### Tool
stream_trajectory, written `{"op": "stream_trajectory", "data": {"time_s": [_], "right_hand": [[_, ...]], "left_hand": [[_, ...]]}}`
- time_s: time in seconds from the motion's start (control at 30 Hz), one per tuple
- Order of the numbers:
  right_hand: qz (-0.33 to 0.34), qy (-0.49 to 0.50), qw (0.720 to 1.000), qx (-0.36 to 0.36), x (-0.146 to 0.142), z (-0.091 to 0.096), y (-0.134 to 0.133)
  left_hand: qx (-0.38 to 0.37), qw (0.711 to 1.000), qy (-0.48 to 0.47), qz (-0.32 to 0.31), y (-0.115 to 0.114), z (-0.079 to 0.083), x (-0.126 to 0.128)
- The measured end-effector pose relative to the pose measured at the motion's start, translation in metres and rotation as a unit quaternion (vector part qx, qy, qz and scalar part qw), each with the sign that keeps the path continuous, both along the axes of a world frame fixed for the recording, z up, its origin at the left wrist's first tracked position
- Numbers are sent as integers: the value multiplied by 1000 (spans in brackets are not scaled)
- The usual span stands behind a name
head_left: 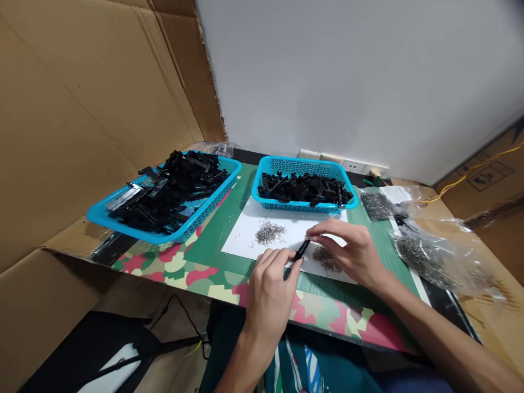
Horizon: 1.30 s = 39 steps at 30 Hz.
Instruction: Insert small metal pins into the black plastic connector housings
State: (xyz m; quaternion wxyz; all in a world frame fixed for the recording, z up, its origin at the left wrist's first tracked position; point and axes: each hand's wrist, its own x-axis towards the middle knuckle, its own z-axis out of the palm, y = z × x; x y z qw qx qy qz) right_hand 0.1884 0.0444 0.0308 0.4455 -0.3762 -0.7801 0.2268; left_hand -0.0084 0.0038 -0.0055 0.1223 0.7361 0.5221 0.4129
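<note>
My left hand [270, 286] is closed on the lower end of a small black plastic part [302, 249], held over a white sheet [245, 234]. My right hand [350, 248] pinches at the part's upper end, fingers curled together. Two small heaps of thin metal springs lie on the sheet: one [269, 231] left of the hands, the other [326, 257] under my right hand.
Two blue baskets hold black plastic parts: a large one [104, 218] at the left, a smaller one [266, 165] behind the sheet. Clear bags of metal bits [426, 254] lie at the right. Cardboard walls stand to the left; a grey wall stands behind.
</note>
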Motion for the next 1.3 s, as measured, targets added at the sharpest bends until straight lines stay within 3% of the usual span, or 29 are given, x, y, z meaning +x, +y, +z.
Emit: {"op": "stream_trajectory", "data": {"time_s": [0.13,0.27,0.7,1.0,1.13,1.3], "right_hand": [[-8,106,980,-165,-16,-3,-2],[-8,117,972,-206,-20,-8,-1],[-3,10,995,-99,-20,-3,-4],[1,23,995,-94,-24,-9,-7],[-57,86,992,-70,-19,-6,-6],[-141,26,990,-1,13,5,3]], "left_hand": [[-4,1000,-1,-14,-1,0,0],[-4,1000,-6,-19,-1,1,0],[-23,999,-5,-23,-2,3,1],[-18,1000,10,-11,-2,2,0],[-12,1000,-22,15,1,0,-1],[-10,996,-88,27,1,6,-3]]}}
